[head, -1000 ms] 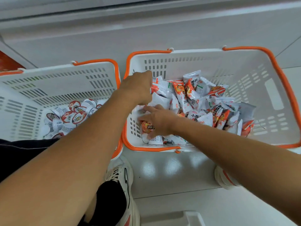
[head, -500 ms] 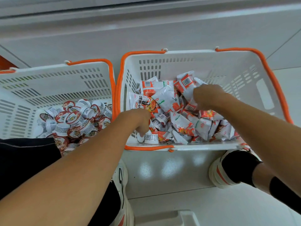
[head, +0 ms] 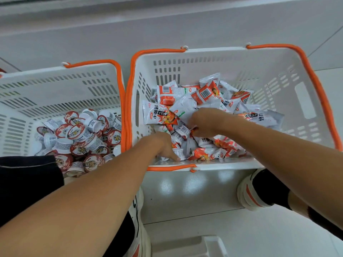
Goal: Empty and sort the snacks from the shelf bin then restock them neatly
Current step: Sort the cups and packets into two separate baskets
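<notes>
Two white baskets with orange handles stand side by side on the floor. The left basket (head: 61, 93) holds several small round cups with red lids (head: 78, 134). The right basket (head: 278, 75) holds a heap of orange-and-white snack packets (head: 185, 101), plus a few white cups in its near left corner. My left hand (head: 161, 145) reaches into that corner, and its fingers curl round a small white cup (head: 179, 153). My right hand (head: 206, 121) is dug into the middle of the heap with its fingers curled among the packets; the fingertips are hidden.
The baskets sit against a pale wall base on a glossy light floor. My two shoes (head: 248, 191) and black-clad knees are close to the near basket rims. A white plastic object (head: 191, 245) lies at the bottom edge.
My right hand has moved left and nearer, from the heap's right side to its middle. My left hand has dropped onto the white cup in the near left corner.
</notes>
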`<control>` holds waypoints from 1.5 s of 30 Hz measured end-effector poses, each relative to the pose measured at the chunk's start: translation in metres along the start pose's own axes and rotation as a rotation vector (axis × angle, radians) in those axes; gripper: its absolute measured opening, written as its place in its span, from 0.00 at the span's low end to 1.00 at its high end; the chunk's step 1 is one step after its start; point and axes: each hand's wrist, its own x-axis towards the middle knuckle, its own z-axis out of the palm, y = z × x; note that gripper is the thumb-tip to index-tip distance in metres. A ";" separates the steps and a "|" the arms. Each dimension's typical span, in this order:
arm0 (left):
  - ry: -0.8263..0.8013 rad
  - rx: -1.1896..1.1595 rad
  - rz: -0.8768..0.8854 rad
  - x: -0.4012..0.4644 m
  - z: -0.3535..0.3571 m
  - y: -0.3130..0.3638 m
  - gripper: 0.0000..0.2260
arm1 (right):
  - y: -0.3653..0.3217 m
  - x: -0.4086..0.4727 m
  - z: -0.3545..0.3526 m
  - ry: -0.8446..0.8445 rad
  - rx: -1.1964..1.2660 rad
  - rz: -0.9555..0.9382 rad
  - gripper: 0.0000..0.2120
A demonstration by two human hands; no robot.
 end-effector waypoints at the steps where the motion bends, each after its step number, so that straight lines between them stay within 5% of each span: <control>1: -0.002 -0.019 -0.014 0.002 0.002 0.001 0.39 | -0.007 0.008 0.001 0.000 0.072 -0.054 0.19; 5: 0.034 -0.083 -0.065 0.001 0.007 0.001 0.40 | -0.031 0.035 0.017 -0.087 0.101 -0.171 0.25; 12: 0.111 -0.112 -0.120 0.000 0.009 0.009 0.43 | -0.039 0.053 0.044 -0.152 -0.143 -0.106 0.38; 19: 0.147 -0.131 -0.155 0.010 0.015 0.012 0.41 | -0.012 0.017 0.000 -0.067 -0.036 -0.142 0.33; 25: -0.091 -0.075 -0.211 0.013 0.005 0.021 0.46 | 0.013 -0.024 -0.014 -0.100 0.114 -0.120 0.35; 31: -0.230 -0.342 -0.179 0.005 0.001 0.018 0.34 | 0.013 -0.022 -0.005 -0.071 0.255 -0.113 0.34; 35: -0.278 -0.500 -0.177 0.000 -0.008 0.004 0.16 | 0.015 -0.015 -0.017 -0.007 0.391 -0.108 0.29; 38: -0.294 -0.567 -0.115 -0.016 -0.020 0.001 0.15 | 0.015 -0.014 -0.023 -0.015 0.427 -0.103 0.30; 42: -0.182 -0.842 0.015 -0.049 -0.052 -0.007 0.14 | 0.020 -0.016 -0.049 0.021 0.641 -0.107 0.20; 45: 0.041 -0.846 0.082 -0.085 -0.086 -0.025 0.17 | 0.023 -0.035 -0.083 0.023 1.038 -0.123 0.11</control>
